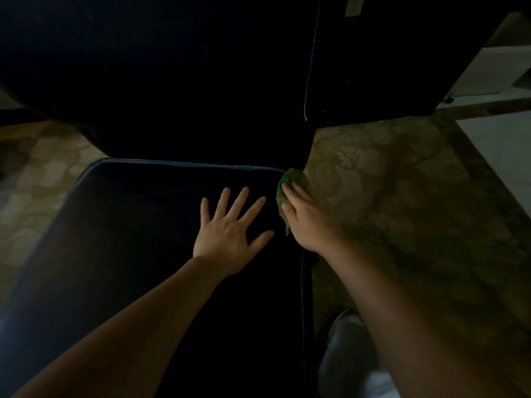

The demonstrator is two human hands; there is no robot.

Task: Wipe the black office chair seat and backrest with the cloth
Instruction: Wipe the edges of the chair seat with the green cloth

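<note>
— Where is the green cloth [290,182] sitting?
— At the black chair seat's [129,239] right rear corner; the right hand [307,222] is gripping it against the edge.
— And the left hand [230,231]?
— Lying flat on the seat beside the cloth; fingers spreading wide, holding nothing.

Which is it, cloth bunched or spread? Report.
Bunched: green cloth crumpled under the right hand at the edge of the seat.

A single wide-angle view from the person's head looks forward and steeply down, close over the seat [129,254]. The left hand [227,234] and right hand [307,222] reach in from the bottom edge. The backrest [172,81] fills the top and the floor [402,196] the right.
</note>
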